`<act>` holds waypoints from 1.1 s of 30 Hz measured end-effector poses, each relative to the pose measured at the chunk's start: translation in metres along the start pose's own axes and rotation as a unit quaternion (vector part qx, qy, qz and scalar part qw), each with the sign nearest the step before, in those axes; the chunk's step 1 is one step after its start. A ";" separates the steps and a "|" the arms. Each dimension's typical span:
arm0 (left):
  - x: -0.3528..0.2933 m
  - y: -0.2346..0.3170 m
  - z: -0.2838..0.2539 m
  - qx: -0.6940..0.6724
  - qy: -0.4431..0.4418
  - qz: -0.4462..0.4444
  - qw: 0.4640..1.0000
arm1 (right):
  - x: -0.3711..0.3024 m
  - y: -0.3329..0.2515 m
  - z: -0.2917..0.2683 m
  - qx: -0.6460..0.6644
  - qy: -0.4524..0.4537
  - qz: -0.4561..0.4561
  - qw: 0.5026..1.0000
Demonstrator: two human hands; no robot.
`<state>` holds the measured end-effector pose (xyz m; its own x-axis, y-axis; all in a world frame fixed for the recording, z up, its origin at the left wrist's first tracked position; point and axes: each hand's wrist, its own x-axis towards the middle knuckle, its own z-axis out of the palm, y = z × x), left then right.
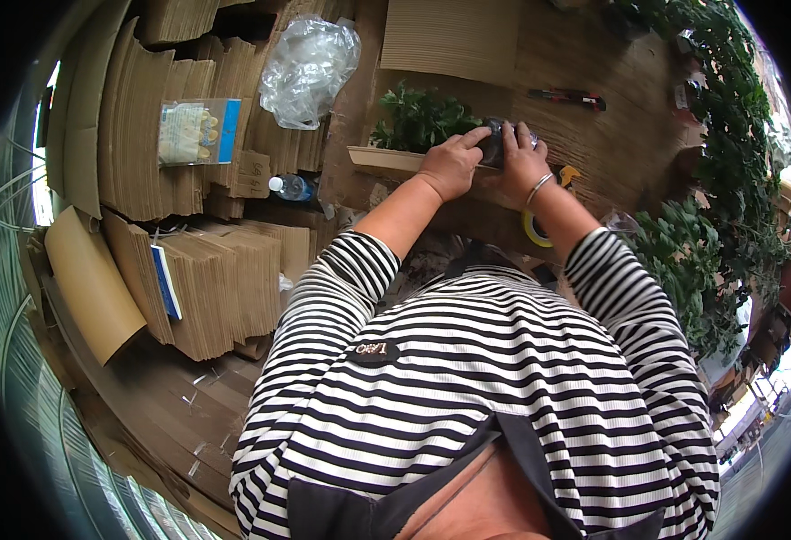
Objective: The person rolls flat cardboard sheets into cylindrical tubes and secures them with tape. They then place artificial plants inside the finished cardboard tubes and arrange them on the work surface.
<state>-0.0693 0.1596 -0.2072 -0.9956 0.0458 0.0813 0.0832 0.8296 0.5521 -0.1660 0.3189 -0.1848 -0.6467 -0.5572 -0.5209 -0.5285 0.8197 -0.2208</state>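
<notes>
A leafy green plant point(420, 119) lies on its side in an open cardboard box point(384, 160), its foliage toward the left. At its right end is a dark, shiny plant pot point(494, 148), mostly covered by my fingers. My left hand point(454, 166) closes on the pot's near left side, with the index finger reaching over it. From the right, my right hand point(523, 160) curls its fingers over the pot's top; a silver bangle sits on that wrist. Both thumbs are largely hidden. A large box flap point(449, 40) extends away from me.
A red and black utility knife point(575, 97) lies right of the box. Near my right wrist is a yellow tape roll point(532, 230). Stacked flat cardboard point(220, 279), a crumpled clear plastic bag point(310, 72) and a water bottle point(293, 188) stand left. More leafy plants point(728, 126) line the right.
</notes>
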 end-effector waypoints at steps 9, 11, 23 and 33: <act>0.061 -0.020 -0.016 0.015 -0.156 -0.116 0.981 | 0.001 -0.007 -0.008 0.074 0.035 0.038 0.996; 0.080 -0.038 -0.014 0.108 -0.290 -0.111 0.944 | 0.000 -0.009 -0.007 0.072 0.047 0.037 0.996; 0.123 -0.080 -0.025 0.257 -0.499 0.009 0.828 | 0.009 -0.001 -0.014 0.081 0.045 0.044 0.995; 0.153 -0.164 -0.016 0.090 -0.536 -0.140 0.827 | 0.110 0.036 -0.060 0.102 -0.165 0.015 0.981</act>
<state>-0.2342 0.0216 -0.2717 -0.4475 0.2243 -0.8657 -0.0689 0.9565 0.2834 -0.2892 0.2795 -0.2005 -0.4284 -0.4871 -0.7611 -0.3687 0.8632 -0.3449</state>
